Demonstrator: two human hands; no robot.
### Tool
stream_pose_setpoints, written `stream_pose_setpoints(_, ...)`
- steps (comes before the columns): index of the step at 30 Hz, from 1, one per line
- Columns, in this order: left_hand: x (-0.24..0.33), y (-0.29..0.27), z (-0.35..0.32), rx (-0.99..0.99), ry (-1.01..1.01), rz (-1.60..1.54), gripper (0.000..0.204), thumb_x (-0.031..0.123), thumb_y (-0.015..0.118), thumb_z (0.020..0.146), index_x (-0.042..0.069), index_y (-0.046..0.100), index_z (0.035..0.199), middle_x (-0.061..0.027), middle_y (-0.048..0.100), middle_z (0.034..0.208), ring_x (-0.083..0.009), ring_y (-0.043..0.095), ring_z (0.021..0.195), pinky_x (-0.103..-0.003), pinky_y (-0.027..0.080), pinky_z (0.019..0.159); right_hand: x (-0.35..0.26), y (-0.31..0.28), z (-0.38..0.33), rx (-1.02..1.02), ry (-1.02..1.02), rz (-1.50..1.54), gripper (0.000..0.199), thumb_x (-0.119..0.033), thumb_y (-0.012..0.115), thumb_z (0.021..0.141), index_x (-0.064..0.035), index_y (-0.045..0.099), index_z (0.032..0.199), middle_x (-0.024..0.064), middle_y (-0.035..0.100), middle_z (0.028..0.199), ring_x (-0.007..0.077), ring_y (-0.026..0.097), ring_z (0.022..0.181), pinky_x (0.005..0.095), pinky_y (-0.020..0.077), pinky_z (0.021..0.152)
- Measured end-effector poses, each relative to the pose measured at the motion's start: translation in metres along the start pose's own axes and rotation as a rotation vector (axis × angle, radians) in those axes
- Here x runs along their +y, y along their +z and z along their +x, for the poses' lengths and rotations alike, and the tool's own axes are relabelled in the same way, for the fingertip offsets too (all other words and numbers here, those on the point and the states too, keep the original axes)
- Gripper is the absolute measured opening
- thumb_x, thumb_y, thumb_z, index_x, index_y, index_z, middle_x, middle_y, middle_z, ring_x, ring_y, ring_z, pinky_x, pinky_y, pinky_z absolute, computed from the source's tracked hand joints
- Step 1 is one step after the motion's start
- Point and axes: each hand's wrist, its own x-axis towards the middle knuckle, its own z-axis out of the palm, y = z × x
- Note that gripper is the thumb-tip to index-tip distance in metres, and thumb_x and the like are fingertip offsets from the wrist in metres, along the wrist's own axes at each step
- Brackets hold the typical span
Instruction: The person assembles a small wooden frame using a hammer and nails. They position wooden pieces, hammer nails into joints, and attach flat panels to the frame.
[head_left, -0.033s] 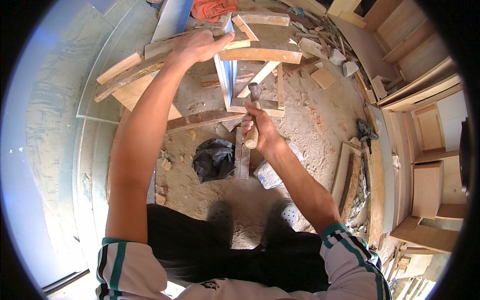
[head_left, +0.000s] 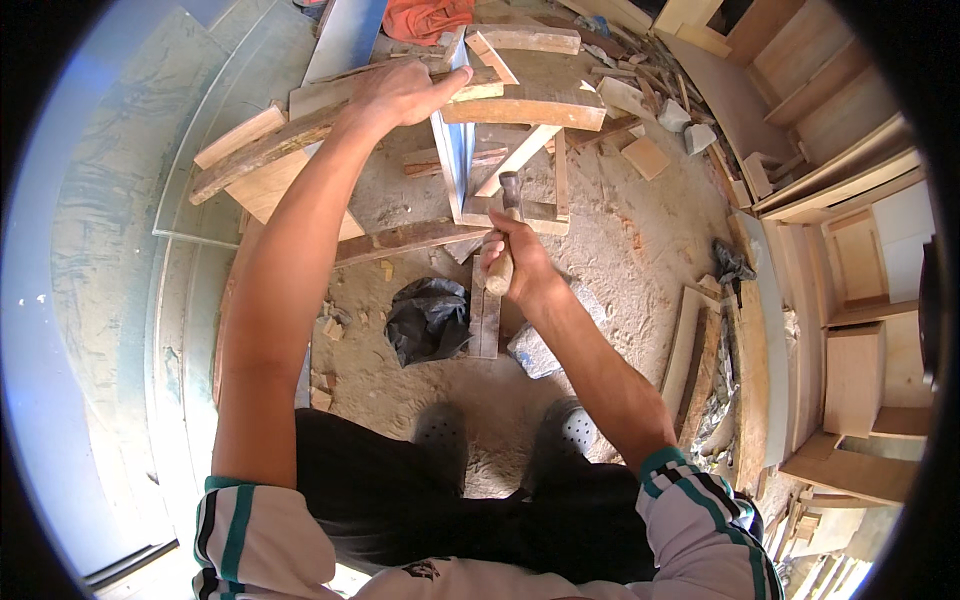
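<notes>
My right hand (head_left: 520, 258) is closed round the wooden handle of a hammer (head_left: 512, 200), its dark metal head pointing away from me. The hammer is over the near rail of a wooden frame (head_left: 530, 112) built of rough slats, with a blue-white panel (head_left: 460, 160) along its left side. At the frame's far left, my left hand (head_left: 405, 92) grips a short wooden piece (head_left: 478, 90), thumb stretched along it; its fingertips are hidden behind the wood.
A black plastic bag (head_left: 428, 320), a wooden offcut (head_left: 485, 320) and a pale block (head_left: 540, 350) lie before my feet. Long boards (head_left: 270, 150) are stacked at left beside glass sheets (head_left: 200, 130). Wooden cabinets (head_left: 860, 370) stand at right; scrap wood (head_left: 645, 157) litters the dusty floor.
The hammer head has dipped slightly toward me, and my right hand has turned a little with it. My left hand stays at the frame.
</notes>
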Motion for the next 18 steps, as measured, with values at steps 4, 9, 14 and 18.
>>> stream_pose_setpoints(4,0.014,-0.008,-0.013,-0.114,-0.02,0.031,0.089,0.08,0.034,0.087,0.0,0.07,0.071,-0.0181,0.07,0.08,-0.0326,0.069,0.085,-0.046,0.05,0.075,-0.011,0.012,0.014,0.001,-0.011,0.031,0.016,-0.01,0.056,0.097,-0.0091,0.042,0.087,-0.0023,0.044,0.06,0.0063,0.041,0.041,0.0203,0.0395,0.036)
stream_pose_setpoints(9,0.014,-0.007,-0.018,-0.13,-0.039,-0.004,0.089,0.081,0.034,0.086,0.0,0.072,0.075,-0.0186,0.071,0.087,-0.0334,0.069,0.093,-0.045,0.051,0.081,-0.005,0.019,-0.015,-0.171,-0.008,-0.135,0.012,-0.004,0.058,0.092,-0.0056,0.047,0.089,-0.0032,0.045,0.061,0.0051,0.038,0.041,0.0188,0.0356,0.033)
stream_pose_setpoints(14,0.023,-0.001,-0.022,-0.107,0.023,-0.04,0.096,0.081,0.035,0.086,-0.009,0.067,0.081,-0.0238,0.066,0.079,-0.0351,0.066,0.079,-0.047,0.048,0.074,-0.007,0.003,0.008,-0.032,0.031,0.297,0.014,-0.001,0.053,0.092,-0.0082,0.041,0.092,-0.0024,0.043,0.065,0.0063,0.041,0.043,0.0193,0.0391,0.035)
stream_pose_setpoints(18,0.005,0.0,-0.015,-0.068,0.03,-0.054,0.095,0.082,0.036,0.085,-0.007,0.069,0.09,-0.0216,0.068,0.081,-0.0348,0.068,0.082,-0.046,0.049,0.075,-0.035,0.006,-0.01,-0.341,0.065,0.003,0.016,-0.005,0.054,0.093,-0.0089,0.044,0.081,-0.0042,0.043,0.064,0.0043,0.038,0.043,0.0206,0.0369,0.035)
